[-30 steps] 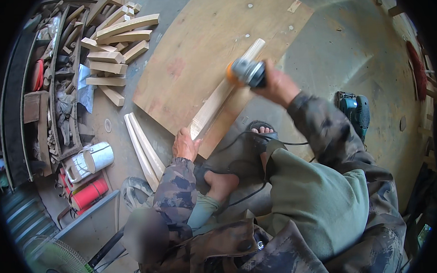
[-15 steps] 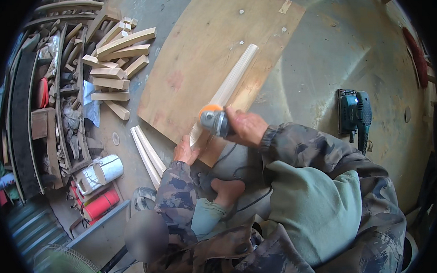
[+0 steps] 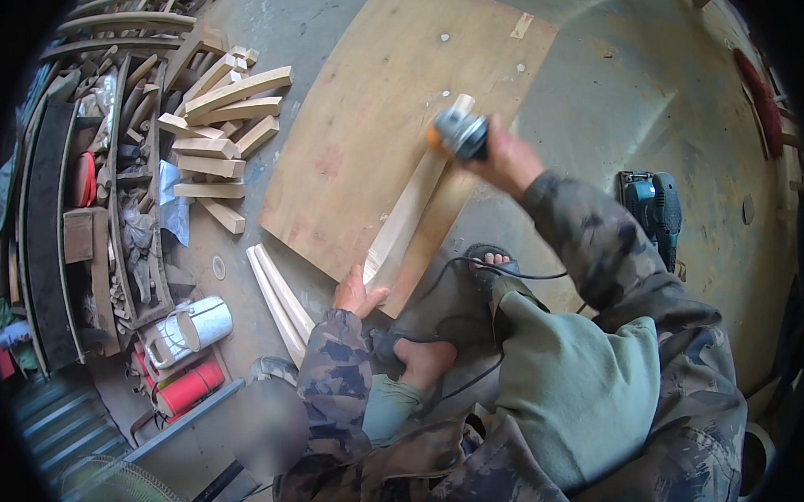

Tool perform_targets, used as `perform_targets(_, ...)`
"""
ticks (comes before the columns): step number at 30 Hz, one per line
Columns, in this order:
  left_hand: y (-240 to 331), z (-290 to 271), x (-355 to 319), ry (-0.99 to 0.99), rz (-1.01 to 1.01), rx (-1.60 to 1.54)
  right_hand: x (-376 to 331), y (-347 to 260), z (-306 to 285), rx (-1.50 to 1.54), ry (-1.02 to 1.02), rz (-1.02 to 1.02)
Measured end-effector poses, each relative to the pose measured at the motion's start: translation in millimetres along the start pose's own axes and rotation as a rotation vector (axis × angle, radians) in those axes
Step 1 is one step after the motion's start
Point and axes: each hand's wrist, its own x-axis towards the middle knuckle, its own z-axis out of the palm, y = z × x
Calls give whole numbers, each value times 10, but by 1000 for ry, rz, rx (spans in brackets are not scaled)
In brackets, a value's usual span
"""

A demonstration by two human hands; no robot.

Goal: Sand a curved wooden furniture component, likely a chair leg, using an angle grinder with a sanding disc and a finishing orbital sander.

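Note:
My right hand is closed around an angle grinder with an orange disc. The disc is at the far end of a pale, tapered wooden piece; whether it touches the wood I cannot tell. This piece lies slantwise on a plywood sheet, beside a flat wooden strip. At the near end of the tapered piece, my left hand grips it, with the fingertips partly hidden. Two similar finished-looking pieces lie side by side on the floor, left of that hand.
Cut wood blocks are heaped at the left, next to a cluttered rack. A green sander sits on the floor at the right. The black cord runs near my sandalled foot. White bucket and fan stand lower left.
My right hand has carried the angle grinder from the near end of the tapered wooden piece toward its far end. My left hand still grips the near end.

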Motion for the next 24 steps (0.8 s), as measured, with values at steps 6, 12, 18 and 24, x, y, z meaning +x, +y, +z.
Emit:
perform_targets(6,-18,-122,60,-78,-46,-71,-820,-662,383,128,-433,-296)
perform_targets(12,-58,-143,60,-119,-18,-121,-290,-225,-21,109,-201,-79)
perform_targets(18,-70,-181,160,-196,-76,-130,329,194,-371,-64,44,88)
perform_targets(24,-166,-297,259,-344,-79,-357,-473,-430,177,127,-329,-29)
